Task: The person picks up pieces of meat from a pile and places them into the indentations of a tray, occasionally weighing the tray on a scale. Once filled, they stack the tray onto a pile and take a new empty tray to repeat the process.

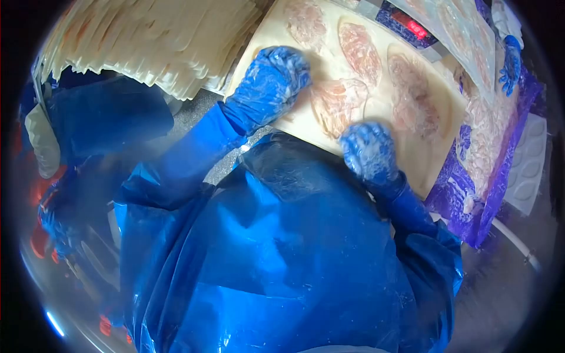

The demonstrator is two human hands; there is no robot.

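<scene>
A cream-white mould tray (432,162) with leaf-shaped hollows lies in front of me. Pale pink raw meat, which looks like chicken, fills several hollows, and one piece of raw meat (338,105) lies between my hands. My left hand (276,79), in a wet blue glove, is closed into a fist over the tray's left side; its palm is hidden. At the near edge my right hand (369,150), gloved the same way, has its fingers curled down beside that piece. Whatever lies under these fingers cannot be seen.
A tall stack of white trays (153,41) stands at upper left. A scale with a red display (415,26) is behind the tray. On the right is a purple-lined container of raw meat (485,141). Another person's blue-gloved hand (509,66) shows at upper right, near a filled mould sheet (456,26).
</scene>
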